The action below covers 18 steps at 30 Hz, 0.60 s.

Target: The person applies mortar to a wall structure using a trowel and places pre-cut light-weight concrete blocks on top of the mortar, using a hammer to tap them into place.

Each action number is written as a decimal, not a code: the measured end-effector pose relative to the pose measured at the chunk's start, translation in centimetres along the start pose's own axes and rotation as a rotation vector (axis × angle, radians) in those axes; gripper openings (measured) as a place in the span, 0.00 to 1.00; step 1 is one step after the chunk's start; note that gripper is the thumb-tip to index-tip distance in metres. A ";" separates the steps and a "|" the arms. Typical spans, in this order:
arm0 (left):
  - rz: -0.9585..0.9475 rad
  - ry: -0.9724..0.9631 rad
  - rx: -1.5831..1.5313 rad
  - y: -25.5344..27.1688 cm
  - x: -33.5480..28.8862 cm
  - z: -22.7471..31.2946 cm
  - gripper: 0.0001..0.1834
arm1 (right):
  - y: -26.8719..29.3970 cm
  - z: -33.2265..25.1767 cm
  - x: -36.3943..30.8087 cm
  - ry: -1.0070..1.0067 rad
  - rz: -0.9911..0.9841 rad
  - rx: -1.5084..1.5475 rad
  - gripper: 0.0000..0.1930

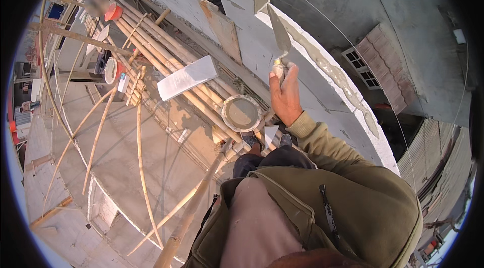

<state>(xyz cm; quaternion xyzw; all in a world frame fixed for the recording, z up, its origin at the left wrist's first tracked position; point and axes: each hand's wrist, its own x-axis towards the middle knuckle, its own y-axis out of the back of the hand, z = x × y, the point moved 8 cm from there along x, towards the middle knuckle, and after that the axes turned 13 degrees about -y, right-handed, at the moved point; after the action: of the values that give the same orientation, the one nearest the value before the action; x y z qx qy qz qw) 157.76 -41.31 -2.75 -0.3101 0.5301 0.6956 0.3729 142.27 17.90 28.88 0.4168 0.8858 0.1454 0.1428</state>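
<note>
My right hand [286,94] is closed around the handle of a pointing trowel [279,31]. Its narrow blade points away from me, beside the top edge of a pale block wall [312,86]. A strip of wet grey mortar [330,70] runs along that top. Below and left of the hand, a round bucket [242,112] holds grey mortar, close to my feet. Farther left, a white rectangular block [188,77] lies across the bamboo poles. My left hand is out of the picture.
I stand on a scaffold of bamboo poles [151,46], high above the ground at left. An upright pole [194,207] rises close on my left. A thin string [322,8] runs beside the wall. Beyond are a red bucket [113,12] and a blurred person.
</note>
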 end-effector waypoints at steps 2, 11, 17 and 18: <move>-0.002 -0.028 0.002 0.0 1.7 1.1 0.35 | 6.2 -2.3 1.3 0.129 0.095 -0.207 0.18; 0.033 -0.118 -0.037 -1.6 6.0 7.1 0.37 | 8.3 -3.8 6.7 0.284 -0.041 -0.650 0.16; 0.034 -0.045 -0.114 -2.2 5.0 7.0 0.41 | 9.0 -3.6 5.4 0.231 -0.029 -0.613 0.17; 0.068 -0.029 -0.133 -2.2 4.9 6.9 0.40 | 8.6 -4.2 4.5 0.272 -0.025 -0.552 0.17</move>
<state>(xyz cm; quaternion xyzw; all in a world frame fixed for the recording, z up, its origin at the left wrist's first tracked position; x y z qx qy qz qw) 156.78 -33.29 -6.25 -0.3058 0.4875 0.7460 0.3353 143.95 26.08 35.35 0.3280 0.8290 0.4332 0.1327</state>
